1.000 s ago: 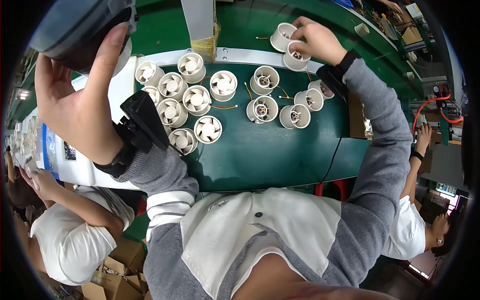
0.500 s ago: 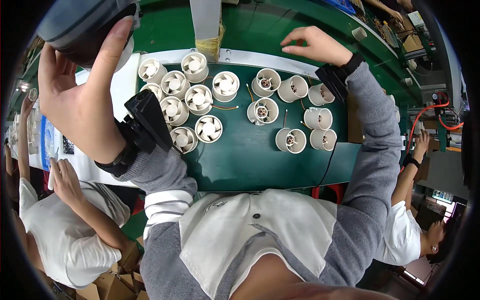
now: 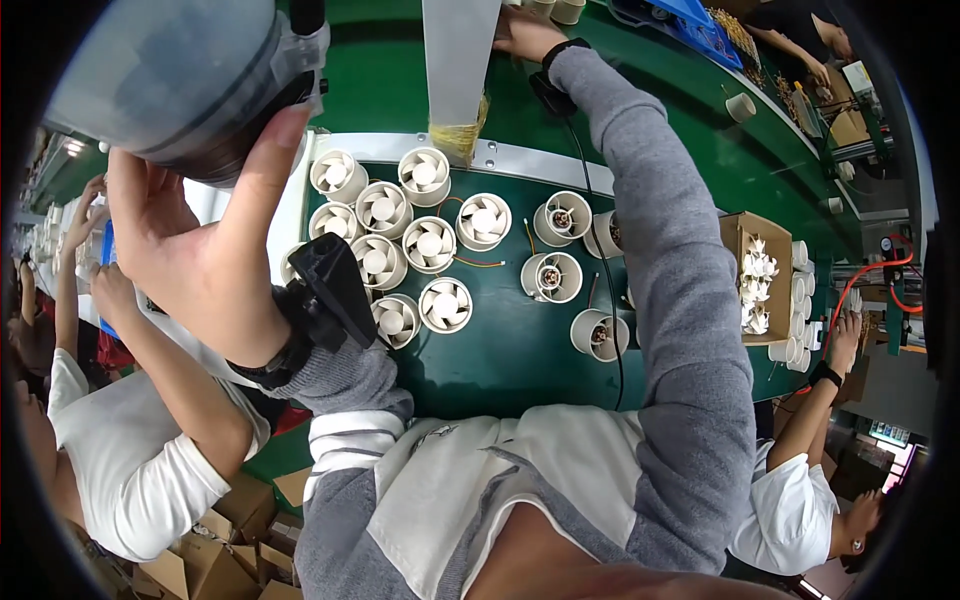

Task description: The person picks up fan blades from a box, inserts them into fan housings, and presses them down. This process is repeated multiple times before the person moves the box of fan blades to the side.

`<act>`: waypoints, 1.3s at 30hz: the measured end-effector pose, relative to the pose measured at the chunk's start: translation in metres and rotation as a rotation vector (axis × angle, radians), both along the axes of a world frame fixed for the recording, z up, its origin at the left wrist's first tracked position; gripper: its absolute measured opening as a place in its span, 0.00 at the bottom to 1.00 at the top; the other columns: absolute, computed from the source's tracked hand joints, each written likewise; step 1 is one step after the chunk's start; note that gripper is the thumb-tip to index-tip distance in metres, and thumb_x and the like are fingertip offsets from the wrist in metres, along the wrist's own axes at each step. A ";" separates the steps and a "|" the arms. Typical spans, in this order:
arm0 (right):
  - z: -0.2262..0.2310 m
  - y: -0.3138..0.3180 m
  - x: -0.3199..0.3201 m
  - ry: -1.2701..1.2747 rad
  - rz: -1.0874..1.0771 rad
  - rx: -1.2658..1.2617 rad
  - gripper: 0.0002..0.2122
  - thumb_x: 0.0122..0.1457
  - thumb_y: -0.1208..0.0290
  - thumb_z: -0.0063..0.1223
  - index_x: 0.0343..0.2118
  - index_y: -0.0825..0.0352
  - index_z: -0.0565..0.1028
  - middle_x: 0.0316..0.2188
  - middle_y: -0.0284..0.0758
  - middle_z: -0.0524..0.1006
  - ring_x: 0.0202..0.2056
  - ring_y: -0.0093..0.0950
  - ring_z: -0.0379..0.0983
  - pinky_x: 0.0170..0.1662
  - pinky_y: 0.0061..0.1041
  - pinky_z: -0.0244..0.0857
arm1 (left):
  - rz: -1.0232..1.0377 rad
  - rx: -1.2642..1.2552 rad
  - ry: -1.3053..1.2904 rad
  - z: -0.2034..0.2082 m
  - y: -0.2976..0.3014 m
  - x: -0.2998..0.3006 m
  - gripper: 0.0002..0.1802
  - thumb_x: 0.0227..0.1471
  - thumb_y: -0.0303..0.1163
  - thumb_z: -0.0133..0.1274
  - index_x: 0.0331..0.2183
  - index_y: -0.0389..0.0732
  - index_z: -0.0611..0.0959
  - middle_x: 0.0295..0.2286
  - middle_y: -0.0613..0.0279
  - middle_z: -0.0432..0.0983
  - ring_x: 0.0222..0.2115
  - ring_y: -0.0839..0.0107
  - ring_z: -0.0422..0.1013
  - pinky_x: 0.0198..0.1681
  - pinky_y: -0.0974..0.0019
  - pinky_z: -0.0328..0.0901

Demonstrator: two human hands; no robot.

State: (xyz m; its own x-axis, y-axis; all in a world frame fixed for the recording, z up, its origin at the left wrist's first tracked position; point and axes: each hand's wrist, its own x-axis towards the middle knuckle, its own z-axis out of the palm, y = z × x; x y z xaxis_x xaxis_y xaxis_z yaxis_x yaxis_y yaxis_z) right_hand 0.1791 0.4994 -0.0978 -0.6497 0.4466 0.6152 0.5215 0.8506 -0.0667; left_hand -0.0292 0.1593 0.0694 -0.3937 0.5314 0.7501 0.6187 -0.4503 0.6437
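Close to the view at the upper left, my left hand [image 3: 205,245] is closed on a large, translucent rounded container [image 3: 170,75] with a dark lower part. Its kind is unclear, and it is cut off by the picture's edge. My right hand [image 3: 530,35] reaches far forward beside the grey post [image 3: 458,75], which hides its fingertips. Below on the green table stand several white fan housings with bladed wheels [image 3: 429,244], left of centre. Several white housings with bare copper-wound motors [image 3: 551,277] stand to their right, some behind my right sleeve.
Right of my sleeve, an open cardboard box [image 3: 735,285] holds white fan wheels [image 3: 757,275]. White housings [image 3: 800,290] are stacked beside it. A white metal rail [image 3: 540,162] crosses the table's far edge. Co-workers sit on both sides. A black cable [image 3: 610,270] hangs from my right wrist.
My right hand has moved forward and left, from above the rail to beside the post. My left hand still grips the container. The whole view has shifted, bringing the box of fan wheels into sight.
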 end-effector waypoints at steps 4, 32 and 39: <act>-0.009 0.019 0.016 -0.189 -0.378 -0.161 0.23 0.44 0.63 0.54 0.46 0.63 0.70 0.38 0.47 0.74 0.37 0.45 0.71 0.42 0.39 0.65 | -0.078 0.063 0.003 0.000 0.009 0.005 0.23 0.39 0.21 0.63 0.40 0.28 0.75 0.32 0.53 0.77 0.33 0.69 0.74 0.39 0.72 0.67; 0.071 -0.294 0.276 -0.543 -0.492 -0.704 0.32 0.38 0.73 0.65 0.48 0.65 0.61 0.38 0.42 0.72 0.37 0.39 0.71 0.37 0.29 0.67 | 0.006 0.054 0.044 -0.014 0.000 0.025 0.20 0.39 0.24 0.65 0.36 0.28 0.78 0.32 0.51 0.78 0.33 0.67 0.76 0.40 0.70 0.70; 0.131 -0.265 0.219 -0.429 -0.270 -0.842 0.27 0.45 0.70 0.61 0.50 0.65 0.65 0.37 0.40 0.74 0.36 0.33 0.72 0.38 0.28 0.67 | 0.055 0.154 -0.058 -0.007 0.006 0.018 0.19 0.37 0.24 0.65 0.35 0.30 0.79 0.31 0.54 0.78 0.32 0.70 0.74 0.38 0.72 0.70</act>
